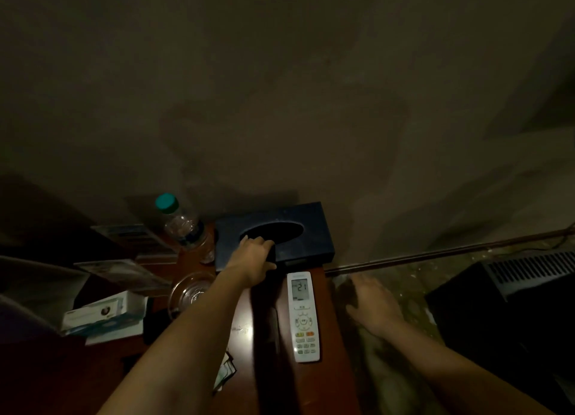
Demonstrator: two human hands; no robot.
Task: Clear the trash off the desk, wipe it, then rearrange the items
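Note:
A dark tissue box (311, 228) with an oval opening stands at the back of the reddish-brown desk (326, 337), against the wall. My left hand (253, 253) grips the box's front left part, with fingers at the edge of the opening and the thumb on the front side. A white air-conditioner remote (303, 316) lies just in front of the box, its screen lit. My right hand (371, 302) hovers, blurred, off the desk's right edge over the floor, fingers spread and holding nothing.
A clear water bottle with a teal cap (182, 225) stands left of the box, a glass dish (189, 290) in front of it. White boxes and papers (99, 316) lie at the left. A crumpled wrapper (225, 374) sits near the front. A dark slatted appliance (513, 290) stands on the floor, right.

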